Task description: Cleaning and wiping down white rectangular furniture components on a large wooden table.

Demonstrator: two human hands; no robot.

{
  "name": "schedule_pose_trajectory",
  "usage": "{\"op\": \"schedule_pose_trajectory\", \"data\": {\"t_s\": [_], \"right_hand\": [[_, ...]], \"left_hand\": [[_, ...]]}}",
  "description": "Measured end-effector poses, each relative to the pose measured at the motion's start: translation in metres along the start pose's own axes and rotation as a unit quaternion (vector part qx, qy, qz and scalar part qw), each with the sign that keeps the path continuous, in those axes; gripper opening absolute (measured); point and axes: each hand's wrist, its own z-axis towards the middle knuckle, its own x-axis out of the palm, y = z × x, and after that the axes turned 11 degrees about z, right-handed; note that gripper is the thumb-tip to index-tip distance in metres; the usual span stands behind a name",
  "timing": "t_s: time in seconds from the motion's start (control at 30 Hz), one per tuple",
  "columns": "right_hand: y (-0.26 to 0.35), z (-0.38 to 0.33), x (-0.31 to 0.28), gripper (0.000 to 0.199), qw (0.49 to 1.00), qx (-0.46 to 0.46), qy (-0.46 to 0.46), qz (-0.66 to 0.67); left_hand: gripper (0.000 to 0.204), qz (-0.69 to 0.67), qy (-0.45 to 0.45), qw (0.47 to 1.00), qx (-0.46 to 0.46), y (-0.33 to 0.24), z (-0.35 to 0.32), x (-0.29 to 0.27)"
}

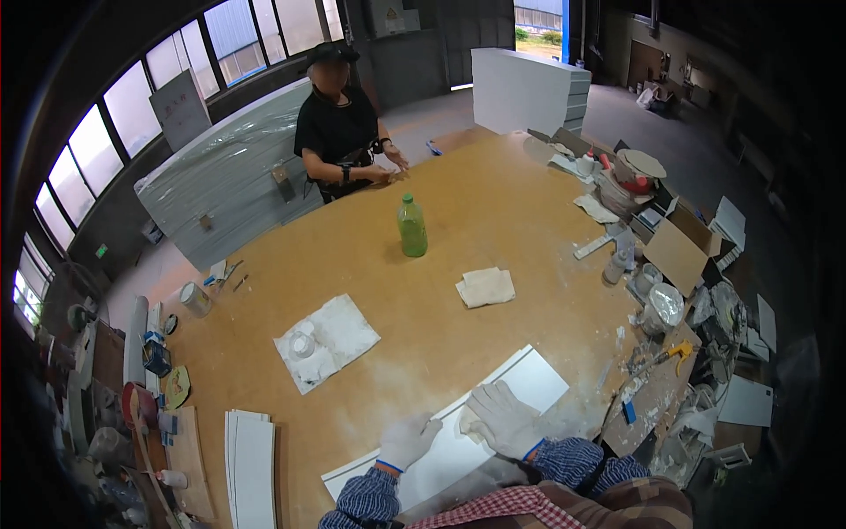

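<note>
A long white panel (432,472) with a grooved far edge lies slantwise on the table in front of me. My left hand (407,443), in a white glove, grips the panel's far edge, its fingers bent over it. Farther right, my right hand (504,419), also gloved, presses down on the panel. A cream cloth (474,428) shows partly under its palm; the rest is hidden by the hand. Beyond the panel lie a folded cream cloth (486,287) and a white sheet (348,328) with a small white container (302,344) on it.
A green bottle (411,227) stands mid-table (326,251). At the far edge stands a person (339,132), hands near the table. White strips (250,467) lie at the left, near a can (195,300). Boxes (683,251), tools and a yellow air gun (674,353) clutter the right.
</note>
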Motion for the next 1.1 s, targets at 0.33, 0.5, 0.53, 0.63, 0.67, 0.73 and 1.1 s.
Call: {"op": "schedule_pose_trajectory", "data": {"t_s": [0.33, 0.5, 0.53, 0.63, 0.67, 0.73, 1.1], "right_hand": [[0.001, 0.008, -0.004, 0.042, 0.998, 0.025, 0.046, 0.031], [-0.006, 0.012, 0.008, 0.051, 0.998, 0.024, 0.042, 0.032], [-0.009, 0.007, 0.011, 0.053, 0.998, 0.028, 0.042, 0.032], [-0.015, -0.009, 0.024, 0.060, 0.998, 0.039, 0.037, 0.029], [-0.018, -0.016, 0.029, 0.063, 0.998, 0.043, 0.035, 0.028], [-0.027, -0.015, 0.028, 0.067, 0.998, 0.051, 0.037, 0.028], [-0.013, -0.018, 0.036, 0.067, 0.995, 0.087, 0.033, -0.026]], "left_hand": [[0.042, -0.069, 0.010, 0.997, 0.028, 0.003, -0.008, 0.009], [0.041, -0.093, 0.064, 0.993, 0.035, 0.017, -0.008, 0.037], [0.040, -0.075, -0.040, 0.994, 0.071, 0.017, -0.010, 0.044], [0.038, -0.040, -0.171, 0.980, 0.094, 0.004, -0.016, 0.030], [0.038, -0.022, -0.197, 0.976, 0.085, 0.002, -0.014, 0.024], [0.037, -0.032, -0.167, 0.982, 0.082, 0.009, -0.013, 0.036], [0.038, -0.018, -0.157, 0.983, 0.095, 0.012, -0.017, 0.055]]}}
